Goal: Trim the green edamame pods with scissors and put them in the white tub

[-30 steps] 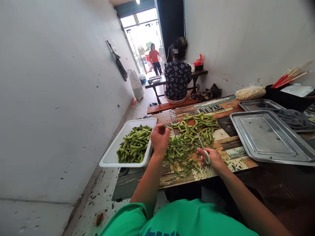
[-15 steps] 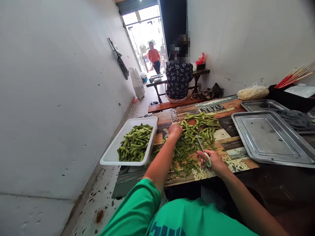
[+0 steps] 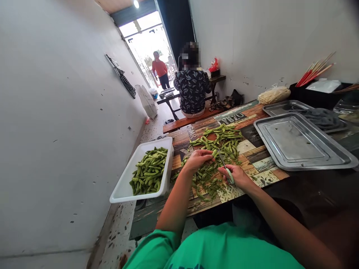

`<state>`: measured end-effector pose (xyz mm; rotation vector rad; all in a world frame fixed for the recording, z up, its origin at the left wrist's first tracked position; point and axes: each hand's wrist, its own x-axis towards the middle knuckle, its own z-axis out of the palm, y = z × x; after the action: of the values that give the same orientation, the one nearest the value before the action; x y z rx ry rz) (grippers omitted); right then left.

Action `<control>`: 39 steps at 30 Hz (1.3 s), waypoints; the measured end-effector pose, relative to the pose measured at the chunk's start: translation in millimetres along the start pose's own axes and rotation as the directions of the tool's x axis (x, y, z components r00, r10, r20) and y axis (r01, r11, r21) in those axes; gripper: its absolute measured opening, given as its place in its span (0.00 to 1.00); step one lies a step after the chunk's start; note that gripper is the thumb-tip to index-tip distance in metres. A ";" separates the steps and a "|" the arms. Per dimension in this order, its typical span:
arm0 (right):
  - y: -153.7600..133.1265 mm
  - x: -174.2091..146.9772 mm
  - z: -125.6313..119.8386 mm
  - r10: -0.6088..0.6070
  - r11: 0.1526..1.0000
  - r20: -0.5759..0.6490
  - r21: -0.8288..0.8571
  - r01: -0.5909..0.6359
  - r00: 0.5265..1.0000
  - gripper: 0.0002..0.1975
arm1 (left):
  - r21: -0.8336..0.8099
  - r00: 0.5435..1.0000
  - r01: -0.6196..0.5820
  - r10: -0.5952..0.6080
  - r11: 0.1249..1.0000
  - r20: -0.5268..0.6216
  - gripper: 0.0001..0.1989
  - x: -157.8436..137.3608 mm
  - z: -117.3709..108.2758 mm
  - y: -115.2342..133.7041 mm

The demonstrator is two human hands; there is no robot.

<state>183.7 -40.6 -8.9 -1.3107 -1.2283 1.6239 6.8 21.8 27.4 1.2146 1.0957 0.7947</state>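
Note:
My left hand [image 3: 198, 160] pinches a green edamame pod [image 3: 214, 153] between thumb and fingertips, over the pile on the table. In my right hand [image 3: 238, 177] is a pair of scissors [image 3: 230, 175] with pale green handles. Their blades point away from me and reach up beside the pinched pod; whether they touch it I cannot tell. Loose edamame pods [image 3: 231, 145] lie spread beyond both hands, with small green trimmings [image 3: 211, 185] nearer me. To the left, a white plastic bin [image 3: 123, 190] holds a heap of pods.
A metal tray [image 3: 297, 140] rests on the patterned table [image 3: 263, 155] at right, with another tray and a dark cloth [image 3: 322, 118] behind it. Farther back are a bag of skewers [image 3: 274, 95] and a black box. One person [image 3: 192, 91] sits ahead; another [image 3: 160, 70] stands by the doorway.
My left hand has come back from the pile toward the scissors, now with a pod in its fingertips. The right hand still holds the scissors. The camera view has shifted and tilted.

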 end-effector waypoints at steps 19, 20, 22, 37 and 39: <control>-1.1 -8.7 -7.0 -0.072 0.997 0.141 0.012 0.071 0.987 0.20 | -0.136 0.999 0.022 -0.027 0.990 -0.037 0.14 -13.4 8.9 -3.6; -0.2 -8.1 -7.2 -0.071 0.997 0.142 0.012 0.070 0.987 0.20 | -0.138 0.999 0.022 -0.028 0.990 -0.041 0.15 -13.4 9.4 -3.8; 0.8 -7.0 -7.7 -0.064 0.998 0.141 0.005 0.063 0.988 0.21 | -0.153 0.998 0.029 -0.036 0.988 -0.043 0.15 -14.0 11.1 -3.8; 3.8 -5.2 -6.5 -0.059 0.998 -0.012 -0.011 0.058 0.998 0.22 | -0.458 0.986 -0.064 -0.014 0.887 -0.164 0.18 -7.5 19.2 -9.6; 3.5 -4.9 -8.1 -0.057 0.998 0.007 -0.016 0.057 0.998 0.22 | -0.492 0.979 -0.106 0.004 0.864 -0.204 0.19 -8.6 19.9 -8.3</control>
<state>192.8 -44.2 -11.1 -1.2696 -1.2740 1.5827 22.3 5.8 21.0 0.7359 0.9300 1.1804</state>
